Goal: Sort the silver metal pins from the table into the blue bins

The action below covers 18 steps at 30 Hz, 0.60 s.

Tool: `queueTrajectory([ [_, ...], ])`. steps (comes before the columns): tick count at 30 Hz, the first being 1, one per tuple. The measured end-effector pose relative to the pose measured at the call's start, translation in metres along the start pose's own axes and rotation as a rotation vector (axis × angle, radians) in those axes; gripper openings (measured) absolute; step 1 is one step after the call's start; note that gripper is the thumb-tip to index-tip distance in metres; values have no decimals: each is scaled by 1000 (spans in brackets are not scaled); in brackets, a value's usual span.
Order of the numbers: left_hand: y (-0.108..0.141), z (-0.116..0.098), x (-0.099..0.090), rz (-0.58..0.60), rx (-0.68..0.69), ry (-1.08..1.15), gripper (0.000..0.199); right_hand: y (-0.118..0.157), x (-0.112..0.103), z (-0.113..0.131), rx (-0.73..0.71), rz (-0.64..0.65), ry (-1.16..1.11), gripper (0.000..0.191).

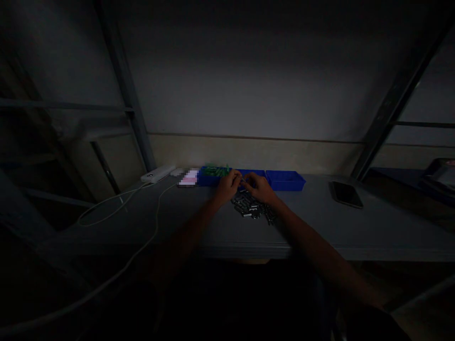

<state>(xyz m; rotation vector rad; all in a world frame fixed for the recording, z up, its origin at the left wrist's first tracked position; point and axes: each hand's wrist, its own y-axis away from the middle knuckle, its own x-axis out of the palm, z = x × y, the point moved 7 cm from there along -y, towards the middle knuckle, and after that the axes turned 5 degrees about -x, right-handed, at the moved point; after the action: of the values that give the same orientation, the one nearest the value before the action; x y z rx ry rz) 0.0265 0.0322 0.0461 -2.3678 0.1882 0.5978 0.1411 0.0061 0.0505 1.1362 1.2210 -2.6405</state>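
My left hand [228, 185] and my right hand [259, 186] are close together over the middle of the grey table. Both are closed, fingertips nearly meeting at a small shiny metal piece [243, 180]. Its exact shape is too small to tell. Just below my hands lies a loose pile of small metal parts [249, 206]. Behind them stands a row of blue bins: the left bin [206, 180] holds green pieces [212, 170], the middle bin [253, 172] is partly hidden by my right hand, and the right bin [292, 184] shows no contents.
A phone [347, 194] lies on the table [313, 222] at the right. At the left are a white power strip [158, 174], white cables [156, 222] and a pixelated pinkish item [189, 177]. Metal shelf posts [138, 132] rise on both sides before the wall.
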Motion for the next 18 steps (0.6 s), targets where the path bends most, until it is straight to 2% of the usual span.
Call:
queueTrajectory([
  [18, 2, -9, -5, -14, 25, -39, 19, -1, -7, -1, -15, -64, -25, 34],
])
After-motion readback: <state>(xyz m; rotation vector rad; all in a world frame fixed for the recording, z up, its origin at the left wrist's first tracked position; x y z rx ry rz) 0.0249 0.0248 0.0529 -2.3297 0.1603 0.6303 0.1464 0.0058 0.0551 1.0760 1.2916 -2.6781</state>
